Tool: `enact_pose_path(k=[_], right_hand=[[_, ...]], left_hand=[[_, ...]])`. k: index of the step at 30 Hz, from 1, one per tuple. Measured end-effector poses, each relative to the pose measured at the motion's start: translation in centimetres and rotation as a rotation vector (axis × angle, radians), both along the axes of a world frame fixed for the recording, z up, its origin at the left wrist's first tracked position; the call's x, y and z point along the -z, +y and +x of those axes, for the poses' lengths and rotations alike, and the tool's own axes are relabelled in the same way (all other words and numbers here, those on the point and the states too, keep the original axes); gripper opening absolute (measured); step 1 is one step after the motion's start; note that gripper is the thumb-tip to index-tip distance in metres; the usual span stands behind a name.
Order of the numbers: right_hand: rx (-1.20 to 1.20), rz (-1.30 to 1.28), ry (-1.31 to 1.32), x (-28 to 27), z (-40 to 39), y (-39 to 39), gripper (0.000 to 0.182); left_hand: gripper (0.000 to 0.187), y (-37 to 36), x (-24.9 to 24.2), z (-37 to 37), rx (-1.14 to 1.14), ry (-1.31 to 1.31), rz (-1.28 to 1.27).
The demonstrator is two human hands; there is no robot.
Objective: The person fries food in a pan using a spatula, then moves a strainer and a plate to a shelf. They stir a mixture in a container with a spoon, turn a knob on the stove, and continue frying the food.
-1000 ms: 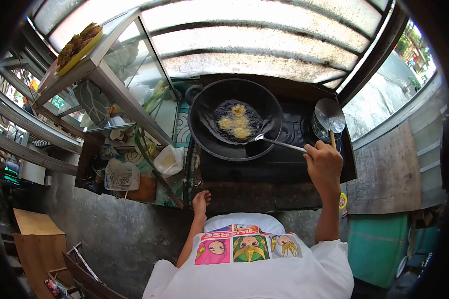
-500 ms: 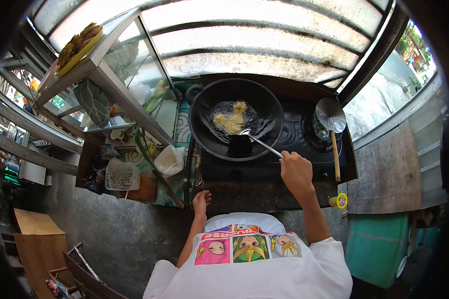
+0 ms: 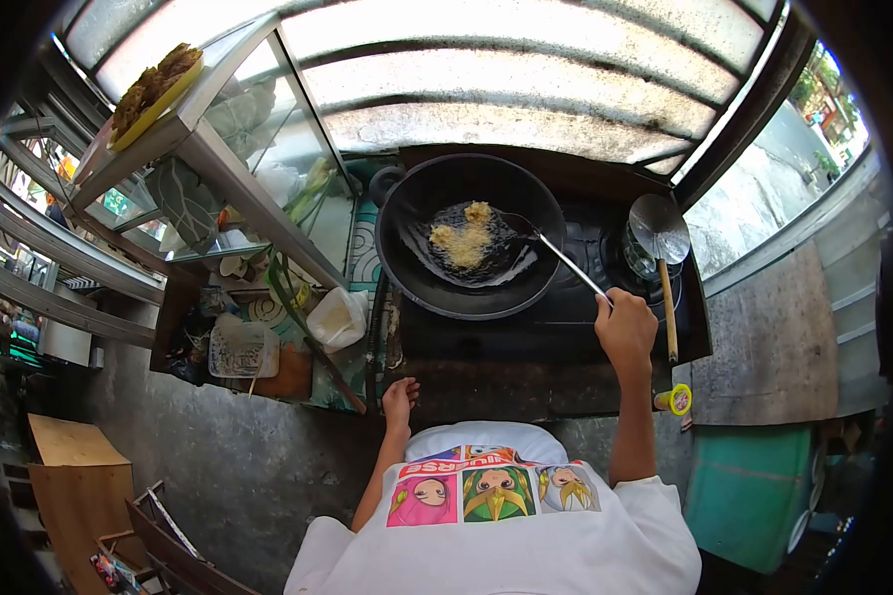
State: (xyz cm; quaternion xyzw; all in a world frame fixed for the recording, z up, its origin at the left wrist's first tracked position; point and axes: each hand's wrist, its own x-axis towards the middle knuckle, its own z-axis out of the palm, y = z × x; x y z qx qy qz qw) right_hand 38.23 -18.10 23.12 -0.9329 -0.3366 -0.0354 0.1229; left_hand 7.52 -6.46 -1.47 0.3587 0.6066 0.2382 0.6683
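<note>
My right hand [image 3: 626, 325] is closed around the end of a spatula's long metal handle [image 3: 574, 265]. The spatula's dark blade [image 3: 515, 223] is at the right side of the oil, beside the frying food. Pale golden battered pieces [image 3: 463, 243] sit in bubbling oil in a large black wok [image 3: 414, 283]; one smaller lump [image 3: 477, 212] lies at their far side. My left hand [image 3: 399, 405] is by the stove's front edge, its fingers loosely curled and nothing seen in them.
A skimmer with a wooden handle [image 3: 669, 307] lies on the stove's right side. To the left are a clear plastic tub [image 3: 243, 352], a white container [image 3: 337, 319] and a glass display case [image 3: 258, 129] bearing a yellow plate of fried food. A yellow-rimmed cup [image 3: 678, 400] is at the front right.
My right hand has moved right and slightly toward me. The spatula blade has gone from the near side of the food to its right. My left hand stays in place.
</note>
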Motion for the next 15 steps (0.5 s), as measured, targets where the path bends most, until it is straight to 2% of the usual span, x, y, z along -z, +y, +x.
enact_pose_path(k=[8, 15], right_hand=[[0.04, -0.06, 0.07, 3.0, 0.6, 0.7, 0.029], [-0.008, -0.209, 0.216, 3.5, -0.4, 1.2, 0.035]], left_hand=[[0.022, 0.1, 0.1, 0.2, 0.005, -0.011, 0.007], [0.022, 0.1, 0.4, 0.2, 0.03, 0.004, 0.006]])
